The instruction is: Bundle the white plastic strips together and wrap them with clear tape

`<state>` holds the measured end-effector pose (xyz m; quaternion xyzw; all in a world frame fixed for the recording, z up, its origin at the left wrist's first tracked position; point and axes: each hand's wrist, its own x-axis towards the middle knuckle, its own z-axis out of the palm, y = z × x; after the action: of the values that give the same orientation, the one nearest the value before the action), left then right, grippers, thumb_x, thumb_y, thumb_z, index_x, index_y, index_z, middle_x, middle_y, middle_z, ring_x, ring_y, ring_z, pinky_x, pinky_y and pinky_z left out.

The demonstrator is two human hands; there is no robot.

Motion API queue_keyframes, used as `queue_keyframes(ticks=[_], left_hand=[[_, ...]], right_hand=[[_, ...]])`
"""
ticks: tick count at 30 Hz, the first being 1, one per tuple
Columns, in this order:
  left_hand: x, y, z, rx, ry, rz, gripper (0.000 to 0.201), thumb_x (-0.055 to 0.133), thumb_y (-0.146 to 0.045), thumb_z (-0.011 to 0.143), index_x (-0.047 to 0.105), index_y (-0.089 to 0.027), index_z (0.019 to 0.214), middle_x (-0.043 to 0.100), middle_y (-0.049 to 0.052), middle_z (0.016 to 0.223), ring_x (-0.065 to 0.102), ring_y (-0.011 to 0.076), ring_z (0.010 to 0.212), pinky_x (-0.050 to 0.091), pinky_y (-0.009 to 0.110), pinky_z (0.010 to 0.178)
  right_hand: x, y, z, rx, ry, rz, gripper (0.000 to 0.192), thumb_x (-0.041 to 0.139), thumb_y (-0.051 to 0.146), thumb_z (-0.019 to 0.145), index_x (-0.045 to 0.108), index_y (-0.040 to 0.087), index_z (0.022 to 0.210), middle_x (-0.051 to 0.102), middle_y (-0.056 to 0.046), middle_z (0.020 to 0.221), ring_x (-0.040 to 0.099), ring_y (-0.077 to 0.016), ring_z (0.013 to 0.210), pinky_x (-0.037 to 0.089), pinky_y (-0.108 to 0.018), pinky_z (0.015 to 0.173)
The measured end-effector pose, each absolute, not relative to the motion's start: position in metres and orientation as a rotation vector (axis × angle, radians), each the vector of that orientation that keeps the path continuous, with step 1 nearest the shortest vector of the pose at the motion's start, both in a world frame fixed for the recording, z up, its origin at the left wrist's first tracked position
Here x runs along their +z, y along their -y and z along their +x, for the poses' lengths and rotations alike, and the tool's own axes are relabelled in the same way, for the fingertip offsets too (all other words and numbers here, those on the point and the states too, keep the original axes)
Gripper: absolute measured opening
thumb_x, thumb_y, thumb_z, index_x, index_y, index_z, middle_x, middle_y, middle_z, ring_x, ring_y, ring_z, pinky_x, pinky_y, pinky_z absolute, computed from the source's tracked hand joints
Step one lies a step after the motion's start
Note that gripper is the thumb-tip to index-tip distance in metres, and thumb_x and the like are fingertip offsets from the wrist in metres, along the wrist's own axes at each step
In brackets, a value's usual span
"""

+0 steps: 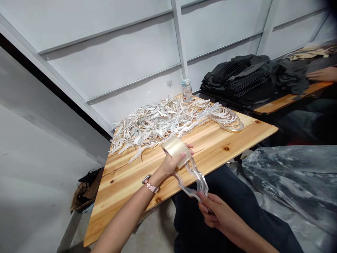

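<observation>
My left hand is closed around a wide roll of clear packing tape, held just above the near part of the wooden table. Several wavy, shiny silver-white strips run from under the roll down to my right hand. The fingers of that hand pinch the strips' lower ends, past the table's front edge and over my lap. How the upper ends meet the tape is partly hidden by the roll. Beyond my hands lies a large tangled heap of similar curved strips.
A looped bundle of strips lies on the right of the wooden table. A clear bottle stands at the back by the wall. Stacked dark sheets cover a neighbouring table, where another person's hand shows. Plastic-wrapped material sits to my right.
</observation>
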<state>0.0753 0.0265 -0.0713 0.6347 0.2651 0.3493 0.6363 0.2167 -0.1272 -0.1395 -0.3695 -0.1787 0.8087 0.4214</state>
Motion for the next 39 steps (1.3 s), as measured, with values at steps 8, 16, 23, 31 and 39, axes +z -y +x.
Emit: queue_keyframes(ticks=[8, 16, 23, 31, 39], left_hand=[[-0.057, -0.005, 0.088, 1.273, -0.474, 1.334, 0.055, 0.055, -0.061, 0.076, 0.067, -0.015, 0.103, 0.064, 0.01, 0.089, 0.062, 0.0234, 0.084, 0.051, 0.036, 0.079], [-0.058, -0.021, 0.071, 1.242, -0.618, 1.733, 0.056, 0.064, -0.068, 0.066, 0.065, -0.02, 0.094, 0.062, 0.007, 0.086, 0.058, 0.0216, 0.075, 0.049, 0.037, 0.075], [-0.078, -0.01, 0.1, 0.566, -0.659, 2.049, 0.046, 0.076, -0.05, 0.061, 0.068, -0.02, 0.095, 0.063, 0.006, 0.079, 0.057, 0.0271, 0.084, 0.044, 0.042, 0.089], [-0.059, -0.056, 0.069, 1.468, -0.665, 0.881, 0.043, 0.054, -0.057, 0.074, 0.062, -0.017, 0.086, 0.062, 0.003, 0.073, 0.061, 0.018, 0.065, 0.05, 0.03, 0.064], [-0.08, 0.002, 0.097, 0.811, -0.633, 1.294, 0.018, 0.064, -0.038, 0.071, 0.069, -0.021, 0.073, 0.066, 0.008, 0.075, 0.062, 0.0287, 0.08, 0.051, 0.039, 0.076]], right_hand=[[-0.149, 0.126, 0.217, 1.99, 0.432, -0.922, 0.052, 0.073, 0.062, 0.071, 0.052, 0.018, 0.085, 0.039, 0.011, 0.056, 0.017, 0.0001, 0.041, 0.008, -0.021, 0.043], [-0.145, 0.131, 0.207, 2.005, 0.429, -0.992, 0.061, 0.074, 0.07, 0.061, 0.049, 0.019, 0.085, 0.042, 0.011, 0.055, 0.017, 0.0012, 0.038, 0.006, -0.02, 0.041], [-0.142, 0.134, 0.205, 1.984, 0.455, -1.001, 0.064, 0.074, 0.072, 0.059, 0.049, 0.02, 0.088, 0.036, 0.012, 0.053, 0.017, -0.0003, 0.039, 0.006, -0.02, 0.04], [-0.142, 0.129, 0.226, 1.831, 0.499, -1.027, 0.06, 0.071, 0.071, 0.064, 0.049, 0.019, 0.084, 0.033, 0.012, 0.053, 0.015, -0.0002, 0.041, 0.007, -0.019, 0.04], [-0.144, 0.121, 0.22, 1.782, 0.53, -1.056, 0.06, 0.071, 0.072, 0.062, 0.045, 0.019, 0.076, 0.036, 0.012, 0.051, 0.018, 0.0005, 0.037, 0.008, -0.018, 0.038]])
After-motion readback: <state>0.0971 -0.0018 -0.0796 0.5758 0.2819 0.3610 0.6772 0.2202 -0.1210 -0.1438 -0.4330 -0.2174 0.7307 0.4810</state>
